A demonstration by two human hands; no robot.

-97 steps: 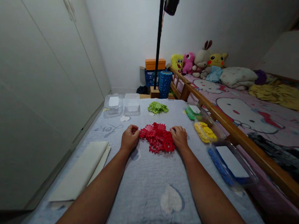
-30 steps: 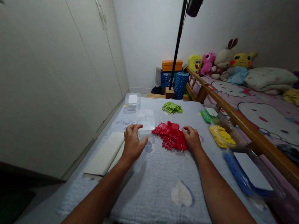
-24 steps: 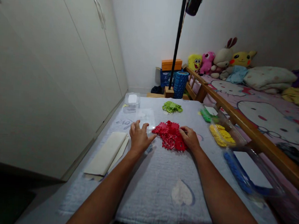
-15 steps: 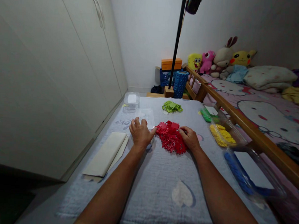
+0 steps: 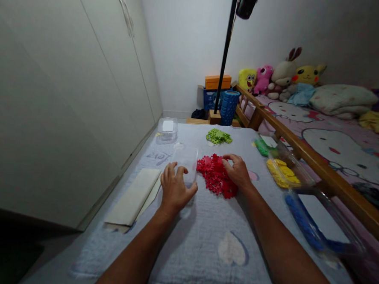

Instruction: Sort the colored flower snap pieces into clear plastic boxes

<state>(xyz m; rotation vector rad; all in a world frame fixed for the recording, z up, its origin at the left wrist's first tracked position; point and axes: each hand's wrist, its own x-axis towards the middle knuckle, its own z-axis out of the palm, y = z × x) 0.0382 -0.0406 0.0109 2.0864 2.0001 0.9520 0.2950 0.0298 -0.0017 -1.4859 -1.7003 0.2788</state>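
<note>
My left hand (image 5: 175,188) curls around the near end of a clear plastic box (image 5: 188,161), thumb on the right side and fingers on the left. A heap of red snowflake-shaped plastic pieces (image 5: 215,175) lies on the cloth just right of the box. At the heap's upper right edge is my right hand (image 5: 237,170), its fingers bent and closed on red pieces; how many are between them is hidden. Farther back sits a smaller pile of light green snowflake pieces (image 5: 219,136).
Clear boxes of green pieces (image 5: 262,147), yellow pieces (image 5: 280,171) and blue pieces (image 5: 303,217) line the right side. Another clear box (image 5: 167,134) stands far left. Folded cream sheets (image 5: 135,196) lie at left. A wooden bed rail (image 5: 292,148) borders the table.
My left hand has come nearer to me, and the clear plastic box has moved the same way. My right hand has shifted slightly up and left along the red heap.
</note>
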